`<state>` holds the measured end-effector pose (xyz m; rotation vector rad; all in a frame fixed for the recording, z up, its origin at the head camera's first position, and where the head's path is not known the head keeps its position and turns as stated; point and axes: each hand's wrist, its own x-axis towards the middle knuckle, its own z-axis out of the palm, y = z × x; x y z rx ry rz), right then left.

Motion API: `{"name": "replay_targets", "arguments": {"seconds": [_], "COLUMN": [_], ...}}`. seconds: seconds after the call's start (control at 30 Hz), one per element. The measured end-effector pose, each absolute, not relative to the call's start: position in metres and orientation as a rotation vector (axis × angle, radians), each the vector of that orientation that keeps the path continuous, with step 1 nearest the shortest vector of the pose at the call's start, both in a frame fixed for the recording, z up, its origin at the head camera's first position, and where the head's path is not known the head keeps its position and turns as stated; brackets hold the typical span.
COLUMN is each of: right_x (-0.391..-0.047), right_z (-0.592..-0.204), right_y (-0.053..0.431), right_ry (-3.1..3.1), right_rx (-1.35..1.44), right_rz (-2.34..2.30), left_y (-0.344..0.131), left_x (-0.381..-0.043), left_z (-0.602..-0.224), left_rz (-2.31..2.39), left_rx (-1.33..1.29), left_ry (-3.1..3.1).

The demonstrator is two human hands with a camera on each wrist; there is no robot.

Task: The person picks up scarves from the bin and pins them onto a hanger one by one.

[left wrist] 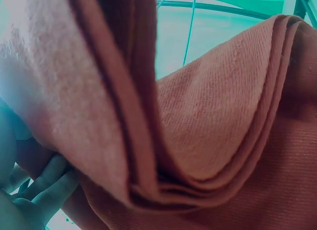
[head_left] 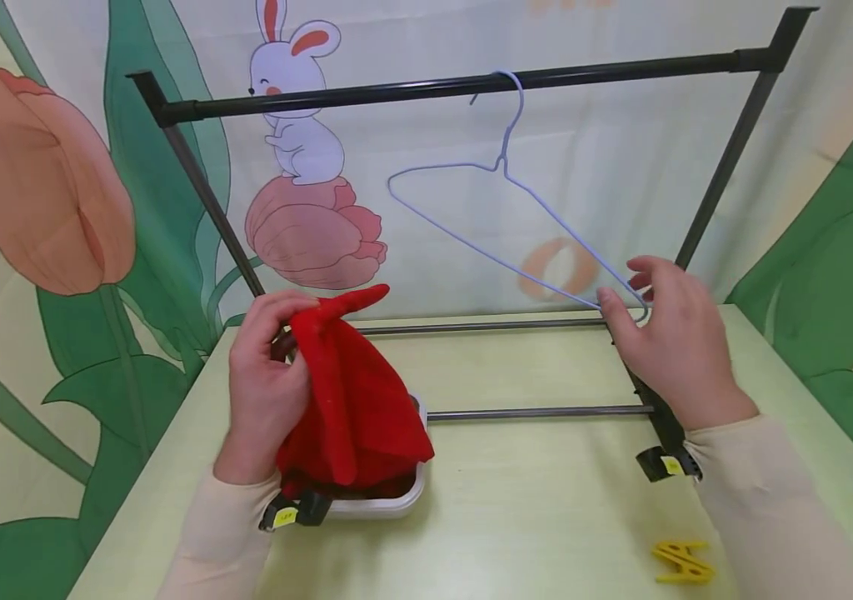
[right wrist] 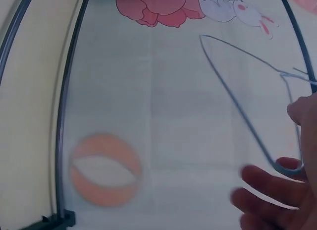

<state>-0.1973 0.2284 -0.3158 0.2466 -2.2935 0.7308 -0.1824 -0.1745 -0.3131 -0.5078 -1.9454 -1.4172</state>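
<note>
My left hand [head_left: 265, 383] grips a red folded cloth [head_left: 374, 400] near its top, at the left of the head view. The cloth hangs down over a white tub [head_left: 389, 507] and hides most of it. Its stacked, ribbed folds fill much of the left wrist view. A thin lilac clothes hanger [head_left: 503, 158] hangs by its hook from the rack bar, its right end tilted low. My right hand [head_left: 666, 346] holds that low corner, thumb at the lower wire and fingers curled behind. In the right wrist view, fingers [right wrist: 277, 185] lie around the hanger's corner.
A black clothes rack [head_left: 396, 93] stands on the pale table [head_left: 516, 500], with two low crossbars between its legs. A yellow clothespin [head_left: 683, 562] lies at the front right near my right sleeve. Behind hangs a curtain printed with tulips and a rabbit.
</note>
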Motion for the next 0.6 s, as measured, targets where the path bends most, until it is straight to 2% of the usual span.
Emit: {"name": "replay_targets", "arguments": {"seconds": [0.13,0.6], "right_x": [-0.205,-0.206], "right_z": [-0.322,-0.326], "right_y": [0.230,0.219], "right_ry": [-2.462,-2.283], "right_rx": [0.175,0.263], "right_rz": [0.773,0.698], "left_y": [-0.174,-0.176], "left_x": [-0.183,-0.182], "left_z": [-0.316,-0.322], "left_rz": [-1.416,-1.384], "left_rx": [-0.520,-0.503], "left_ry": [-1.963,-2.008]}}
